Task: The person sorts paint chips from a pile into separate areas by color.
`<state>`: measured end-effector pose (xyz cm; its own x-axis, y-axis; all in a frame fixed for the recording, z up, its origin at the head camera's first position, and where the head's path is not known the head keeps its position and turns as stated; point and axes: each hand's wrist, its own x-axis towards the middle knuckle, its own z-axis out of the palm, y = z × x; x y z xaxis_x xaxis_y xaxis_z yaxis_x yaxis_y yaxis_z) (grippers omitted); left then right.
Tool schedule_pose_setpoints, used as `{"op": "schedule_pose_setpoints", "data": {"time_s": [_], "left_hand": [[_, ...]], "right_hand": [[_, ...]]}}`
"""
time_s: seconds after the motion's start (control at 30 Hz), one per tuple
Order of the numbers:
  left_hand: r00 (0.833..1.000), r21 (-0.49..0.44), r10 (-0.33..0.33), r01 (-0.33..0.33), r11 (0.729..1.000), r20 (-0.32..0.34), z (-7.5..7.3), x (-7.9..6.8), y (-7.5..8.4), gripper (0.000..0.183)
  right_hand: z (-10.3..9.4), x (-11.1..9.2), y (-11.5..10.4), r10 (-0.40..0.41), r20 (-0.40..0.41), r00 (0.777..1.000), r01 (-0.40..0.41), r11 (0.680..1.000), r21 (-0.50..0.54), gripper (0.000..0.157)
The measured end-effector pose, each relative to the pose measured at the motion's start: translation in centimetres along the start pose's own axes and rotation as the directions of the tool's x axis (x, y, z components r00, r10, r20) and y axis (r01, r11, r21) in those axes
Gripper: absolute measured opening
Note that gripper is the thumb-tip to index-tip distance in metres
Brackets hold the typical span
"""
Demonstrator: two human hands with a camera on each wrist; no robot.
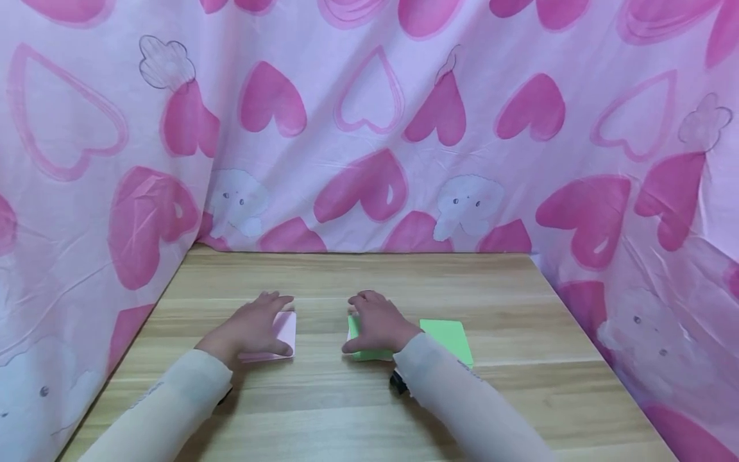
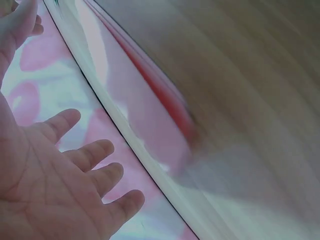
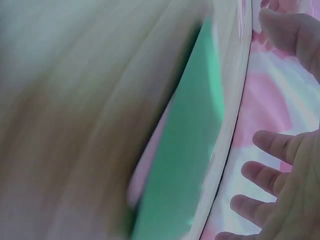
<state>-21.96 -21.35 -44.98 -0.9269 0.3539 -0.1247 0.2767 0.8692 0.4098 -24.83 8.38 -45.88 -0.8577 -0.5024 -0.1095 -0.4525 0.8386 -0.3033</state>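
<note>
My left hand [image 1: 254, 327] is over a pink paper square [image 1: 286, 330] on the left half of the table, fingers spread and holding nothing. In the left wrist view the pink paper [image 2: 145, 110] has layers, with a red strip showing along one edge. My right hand [image 1: 378, 324] hovers over a green paper square [image 1: 368, 355] near the middle, its fingers apart and slightly bent. The right wrist view shows a pink edge [image 3: 145, 182] under this green sheet [image 3: 185, 135]. To the right lies a second green square [image 1: 447, 337], partly covered by my right sleeve.
The papers lie on a wood-grain table [image 1: 358, 404]. A pink curtain [image 1: 369, 192] with hearts and white animals hangs around its back and sides. A small black object [image 1: 398, 382] shows below my right wrist.
</note>
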Motion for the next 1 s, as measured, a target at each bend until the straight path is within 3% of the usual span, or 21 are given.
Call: {"op": "schedule_pose_setpoints", "data": {"time_s": [0.23, 0.57, 0.77, 1.0], "left_hand": [[0.999, 0.028, 0.023, -0.024, 0.999, 0.039, 1.4, 2.2, 3.3, 0.111], [0.995, 0.073, 0.064, -0.069, 0.995, 0.073, 4.2, 4.1, 8.4, 0.107], [0.997, 0.103, 0.051, -0.057, 0.993, 0.062, 5.1, 5.0, 9.8, 0.107], [0.996, 0.108, 0.047, -0.055, 0.993, 0.070, 5.6, 5.6, 10.6, 0.103]], "right_hand": [[-0.3, -1.8, 3.4, 0.070, -0.007, 0.998, -0.070, 0.997, -0.011, 0.102], [-1.1, -3.9, 6.7, 0.055, 0.023, 0.998, -0.056, 0.998, 0.038, 0.101], [-1.5, -4.6, 7.9, 0.038, 0.065, 0.997, -0.043, 0.996, 0.077, 0.106], [-1.5, -4.5, 8.3, 0.050, 0.112, 0.992, -0.055, 0.998, 0.043, 0.112]]}}
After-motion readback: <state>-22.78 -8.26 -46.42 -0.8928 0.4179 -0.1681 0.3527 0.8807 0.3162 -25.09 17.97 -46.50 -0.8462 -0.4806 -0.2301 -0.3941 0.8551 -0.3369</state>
